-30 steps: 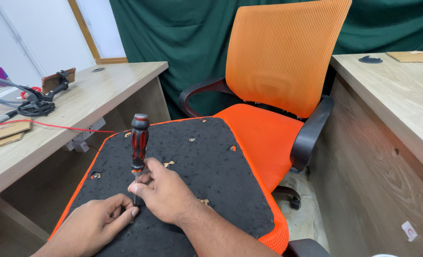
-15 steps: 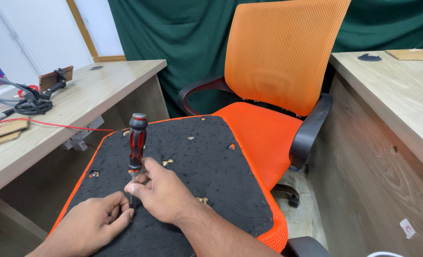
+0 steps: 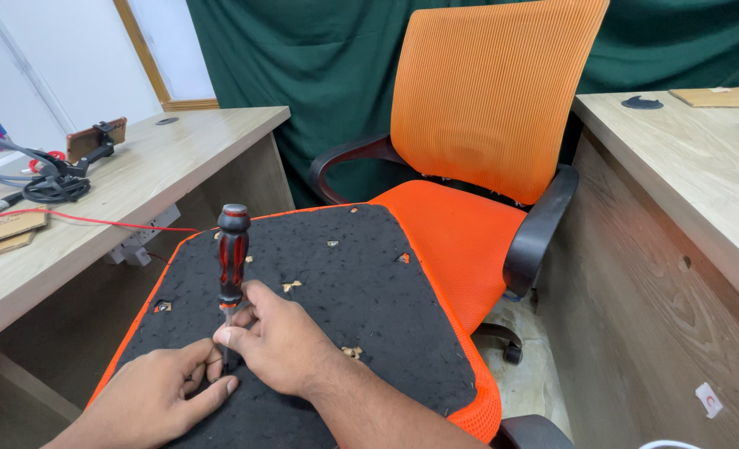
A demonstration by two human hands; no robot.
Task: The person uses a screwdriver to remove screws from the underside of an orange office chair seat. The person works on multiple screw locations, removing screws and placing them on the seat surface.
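Right hand (image 3: 282, 345) pinches red-black-handled screwdriver (image 3: 232, 262) upright on black-backed orange seat pad (image 3: 369, 291); left hand (image 3: 157, 395) steadies tip. Next likely: turn w/ firm downward pressure.

An office space doubling as a repair spot: an orange mesh office chair (image 3: 494, 108) stands between two pale wood-laminate benches (image 3: 178, 158), backed by a dark green curtain (image 3: 303, 66). Coiled cables (image 3: 49, 187) and cardboard (image 3: 3, 229) lie on the left bench, with a power strip (image 3: 140, 245) fixed beneath its edge.
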